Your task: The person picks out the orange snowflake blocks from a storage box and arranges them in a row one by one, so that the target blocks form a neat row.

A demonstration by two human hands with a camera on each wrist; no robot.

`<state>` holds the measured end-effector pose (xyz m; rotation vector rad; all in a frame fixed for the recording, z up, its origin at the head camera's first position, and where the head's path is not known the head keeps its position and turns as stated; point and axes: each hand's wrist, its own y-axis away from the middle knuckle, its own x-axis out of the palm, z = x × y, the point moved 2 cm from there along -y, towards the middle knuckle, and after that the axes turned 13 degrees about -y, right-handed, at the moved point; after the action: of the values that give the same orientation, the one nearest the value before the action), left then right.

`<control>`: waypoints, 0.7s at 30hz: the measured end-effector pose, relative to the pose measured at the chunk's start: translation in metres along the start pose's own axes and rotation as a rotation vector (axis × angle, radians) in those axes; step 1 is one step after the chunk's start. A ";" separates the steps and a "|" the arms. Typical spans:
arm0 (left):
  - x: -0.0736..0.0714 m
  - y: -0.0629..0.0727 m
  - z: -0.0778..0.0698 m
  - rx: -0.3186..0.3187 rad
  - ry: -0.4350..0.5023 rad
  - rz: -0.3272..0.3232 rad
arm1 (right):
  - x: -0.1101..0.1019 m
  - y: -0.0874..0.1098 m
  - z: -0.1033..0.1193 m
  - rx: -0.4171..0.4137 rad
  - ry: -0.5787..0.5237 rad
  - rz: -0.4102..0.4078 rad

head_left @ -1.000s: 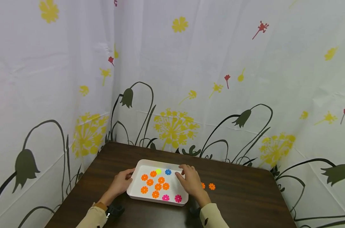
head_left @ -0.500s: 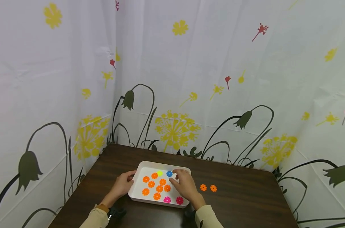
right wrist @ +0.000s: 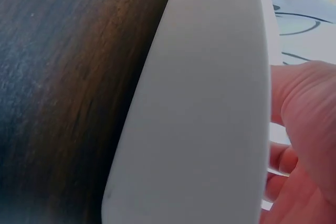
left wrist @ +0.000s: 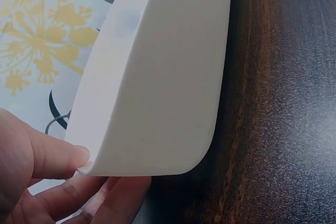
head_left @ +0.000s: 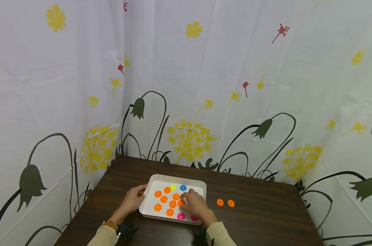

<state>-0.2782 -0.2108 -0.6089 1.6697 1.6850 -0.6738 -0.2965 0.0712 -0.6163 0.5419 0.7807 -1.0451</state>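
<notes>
A shallow white tray [head_left: 180, 180] holds several orange notched discs [head_left: 158, 207], a blue one [head_left: 183, 188], a yellow-green one [head_left: 173, 187] and two pink ones [head_left: 181, 216]. At the tray's left end my left hand [head_left: 133, 199] grips the rim; in the left wrist view its thumb lies on the edge of the tray wall [left wrist: 168, 87], fingers beneath. My right hand [head_left: 196, 205] reaches over the right part of the tray, thumb and forefinger apart around an orange disc [head_left: 181, 203]. It partly covers a pink disc. The tray wall [right wrist: 199, 98] hides its fingertips in the right wrist view.
Two more orange discs [head_left: 225, 203] lie on the dark wooden table [head_left: 266, 212], right of the tray. Behind the table hangs a white curtain [head_left: 229, 51] with printed flowers. Dark devices are strapped at both wrists.
My right hand has moved from the tray's right rim, past the blue disc, leftward and down to the orange discs. The left hand stays on the rim.
</notes>
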 end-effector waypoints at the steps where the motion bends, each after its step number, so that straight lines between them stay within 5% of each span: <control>1: -0.001 0.001 0.000 0.000 -0.001 0.000 | 0.000 -0.001 0.002 0.007 0.008 0.000; 21: -0.002 0.001 0.000 0.013 0.000 0.008 | 0.008 -0.004 0.012 0.051 0.098 -0.055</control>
<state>-0.2771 -0.2121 -0.6070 1.6843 1.6765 -0.6821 -0.2939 0.0563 -0.6152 0.6215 0.8610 -1.0983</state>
